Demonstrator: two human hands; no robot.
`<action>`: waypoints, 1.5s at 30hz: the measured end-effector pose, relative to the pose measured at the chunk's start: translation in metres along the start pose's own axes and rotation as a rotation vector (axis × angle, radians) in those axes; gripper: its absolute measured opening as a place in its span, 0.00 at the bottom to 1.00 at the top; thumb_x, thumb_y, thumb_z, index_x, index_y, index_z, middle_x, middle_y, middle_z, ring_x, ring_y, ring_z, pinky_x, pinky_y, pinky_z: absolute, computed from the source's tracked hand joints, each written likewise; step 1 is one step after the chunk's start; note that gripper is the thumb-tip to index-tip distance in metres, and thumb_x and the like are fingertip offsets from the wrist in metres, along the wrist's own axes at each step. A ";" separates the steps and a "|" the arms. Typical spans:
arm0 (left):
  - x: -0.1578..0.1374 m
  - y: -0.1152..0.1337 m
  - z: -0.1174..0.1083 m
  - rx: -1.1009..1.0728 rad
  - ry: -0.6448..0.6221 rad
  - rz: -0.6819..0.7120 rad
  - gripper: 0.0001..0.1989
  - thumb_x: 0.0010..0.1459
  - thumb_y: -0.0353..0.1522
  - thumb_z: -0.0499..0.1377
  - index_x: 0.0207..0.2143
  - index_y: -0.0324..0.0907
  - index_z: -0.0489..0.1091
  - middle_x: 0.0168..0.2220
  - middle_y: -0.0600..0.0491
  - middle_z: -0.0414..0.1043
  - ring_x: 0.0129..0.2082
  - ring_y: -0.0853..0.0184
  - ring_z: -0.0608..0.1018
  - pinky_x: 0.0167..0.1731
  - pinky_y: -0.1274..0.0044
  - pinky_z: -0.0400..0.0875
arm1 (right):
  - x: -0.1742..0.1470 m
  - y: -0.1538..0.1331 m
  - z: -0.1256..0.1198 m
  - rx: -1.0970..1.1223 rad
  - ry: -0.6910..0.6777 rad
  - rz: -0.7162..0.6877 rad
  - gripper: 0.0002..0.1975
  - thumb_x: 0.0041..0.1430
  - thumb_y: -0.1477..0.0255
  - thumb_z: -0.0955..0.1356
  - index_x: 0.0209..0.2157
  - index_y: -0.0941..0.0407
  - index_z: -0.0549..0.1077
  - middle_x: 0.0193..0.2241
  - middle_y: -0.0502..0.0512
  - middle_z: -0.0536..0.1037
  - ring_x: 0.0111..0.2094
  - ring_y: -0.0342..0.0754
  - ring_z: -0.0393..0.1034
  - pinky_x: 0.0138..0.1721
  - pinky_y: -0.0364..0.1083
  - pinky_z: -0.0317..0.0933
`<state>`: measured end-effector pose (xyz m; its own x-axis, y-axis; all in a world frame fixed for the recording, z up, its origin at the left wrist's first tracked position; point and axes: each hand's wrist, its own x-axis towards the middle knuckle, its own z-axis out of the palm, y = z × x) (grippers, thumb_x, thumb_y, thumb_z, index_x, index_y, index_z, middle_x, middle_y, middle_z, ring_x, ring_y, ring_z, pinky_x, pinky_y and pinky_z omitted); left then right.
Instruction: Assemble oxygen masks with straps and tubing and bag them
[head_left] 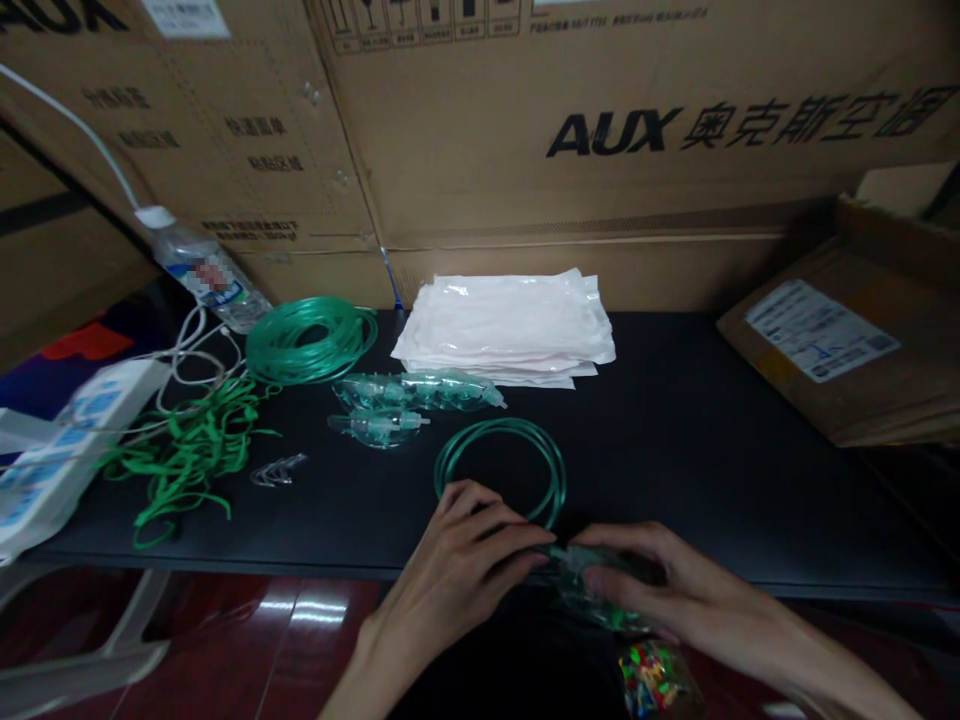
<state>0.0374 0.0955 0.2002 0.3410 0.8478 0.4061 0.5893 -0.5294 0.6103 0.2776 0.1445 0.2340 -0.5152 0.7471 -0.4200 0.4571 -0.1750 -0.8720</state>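
My left hand (480, 545) is closed near the table's front edge, its fingertips pinching the end of a green tube (556, 470) that lies looped on the table. Just to the right, my right hand (645, 580) grips a clear green oxygen mask (585, 598), partly covered by the fingers. The tube's end meets the mask's connector between both hands; whether it is seated on it I cannot tell. Beyond the loop lie several more oxygen masks (420, 390) in a row, with a single mask (379, 427) in front of them.
A coil of green tubing (311, 340), green elastic straps (187, 455) and clear small pieces (279, 470) lie left. White packets (502, 325) are stacked at the back. A power strip (71, 450) and bottle (210, 270) stand left, a cardboard box (847, 330) right. Colourful small pieces (652, 678) lie below.
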 end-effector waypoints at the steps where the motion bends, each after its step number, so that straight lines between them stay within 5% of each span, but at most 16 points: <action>1: 0.000 0.001 -0.001 -0.005 0.003 -0.002 0.11 0.66 0.30 0.63 0.51 0.49 0.75 0.40 0.57 0.81 0.43 0.64 0.73 0.49 0.70 0.62 | 0.000 0.001 0.001 0.019 0.031 0.003 0.25 0.51 0.47 0.73 0.40 0.51 0.84 0.36 0.56 0.84 0.39 0.57 0.76 0.39 0.48 0.71; 5: 0.000 0.002 -0.002 -0.019 0.017 -0.040 0.10 0.66 0.30 0.63 0.49 0.48 0.76 0.40 0.57 0.81 0.43 0.64 0.72 0.50 0.69 0.63 | 0.000 0.004 0.004 0.023 0.003 -0.021 0.18 0.51 0.55 0.76 0.38 0.52 0.84 0.33 0.53 0.83 0.35 0.54 0.74 0.34 0.46 0.69; 11: 0.003 0.000 -0.005 -0.063 -0.007 -0.059 0.10 0.66 0.32 0.63 0.49 0.46 0.77 0.37 0.54 0.80 0.42 0.62 0.71 0.47 0.69 0.64 | -0.004 -0.008 0.007 -0.247 -0.102 -0.112 0.12 0.67 0.63 0.66 0.36 0.53 0.79 0.29 0.49 0.76 0.30 0.46 0.66 0.31 0.42 0.58; 19: 0.005 -0.003 -0.010 -0.124 -0.139 -0.074 0.09 0.66 0.34 0.63 0.47 0.48 0.78 0.37 0.56 0.81 0.44 0.62 0.71 0.48 0.70 0.63 | -0.009 -0.010 0.019 -0.361 -0.016 -0.193 0.06 0.64 0.70 0.67 0.32 0.52 0.74 0.27 0.47 0.73 0.28 0.46 0.66 0.32 0.44 0.57; 22: 0.004 -0.003 -0.011 -0.100 -0.113 -0.044 0.09 0.66 0.33 0.63 0.47 0.48 0.79 0.38 0.56 0.82 0.43 0.62 0.71 0.48 0.69 0.64 | -0.007 -0.007 0.021 -0.197 -0.024 -0.121 0.10 0.63 0.65 0.67 0.30 0.53 0.75 0.24 0.48 0.71 0.28 0.46 0.64 0.28 0.43 0.56; 27: 0.001 -0.002 -0.010 -0.043 -0.067 0.020 0.08 0.67 0.33 0.62 0.48 0.47 0.77 0.39 0.56 0.82 0.42 0.63 0.72 0.48 0.69 0.62 | -0.004 0.004 0.029 0.478 -0.122 0.325 0.20 0.60 0.51 0.68 0.36 0.56 0.76 0.24 0.50 0.76 0.18 0.40 0.56 0.16 0.39 0.45; 30: -0.001 -0.002 -0.008 -0.020 -0.088 -0.009 0.07 0.69 0.34 0.60 0.47 0.46 0.76 0.38 0.56 0.81 0.41 0.64 0.72 0.48 0.69 0.61 | -0.004 0.006 0.035 0.628 -0.185 0.334 0.22 0.59 0.50 0.68 0.31 0.58 0.74 0.21 0.50 0.74 0.16 0.38 0.53 0.14 0.38 0.40; 34: -0.001 -0.002 -0.010 0.001 -0.174 -0.011 0.07 0.70 0.30 0.59 0.48 0.47 0.74 0.38 0.56 0.79 0.41 0.65 0.72 0.49 0.69 0.60 | -0.009 -0.001 0.039 0.405 -0.043 0.300 0.22 0.59 0.50 0.69 0.38 0.56 0.75 0.24 0.48 0.73 0.18 0.38 0.52 0.17 0.38 0.45; 38: 0.001 0.000 -0.017 -0.017 -0.227 0.003 0.09 0.67 0.23 0.58 0.45 0.45 0.74 0.36 0.57 0.77 0.40 0.66 0.72 0.52 0.68 0.58 | -0.013 -0.001 0.043 -0.128 -0.003 -0.091 0.12 0.65 0.63 0.65 0.31 0.55 0.73 0.24 0.48 0.70 0.23 0.43 0.61 0.25 0.42 0.54; 41: 0.002 0.002 -0.019 -0.027 -0.245 -0.003 0.08 0.66 0.23 0.59 0.40 0.43 0.75 0.33 0.57 0.76 0.38 0.67 0.72 0.52 0.67 0.59 | -0.013 0.007 0.047 -0.501 0.064 -0.340 0.08 0.65 0.73 0.64 0.37 0.54 0.76 0.32 0.53 0.77 0.28 0.47 0.71 0.31 0.45 0.58; 45: -0.002 0.002 -0.014 -0.040 -0.173 0.021 0.08 0.65 0.22 0.59 0.40 0.43 0.75 0.34 0.57 0.77 0.38 0.67 0.72 0.50 0.69 0.60 | -0.013 0.010 0.050 -0.459 0.079 -0.322 0.09 0.64 0.72 0.65 0.35 0.54 0.77 0.30 0.53 0.79 0.28 0.48 0.72 0.30 0.45 0.60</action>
<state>0.0275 0.0928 0.2101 0.4760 0.8272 0.2985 0.5519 -0.5453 0.6309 0.2526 0.1013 0.2182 -0.6331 0.7655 -0.1149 0.5630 0.3534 -0.7471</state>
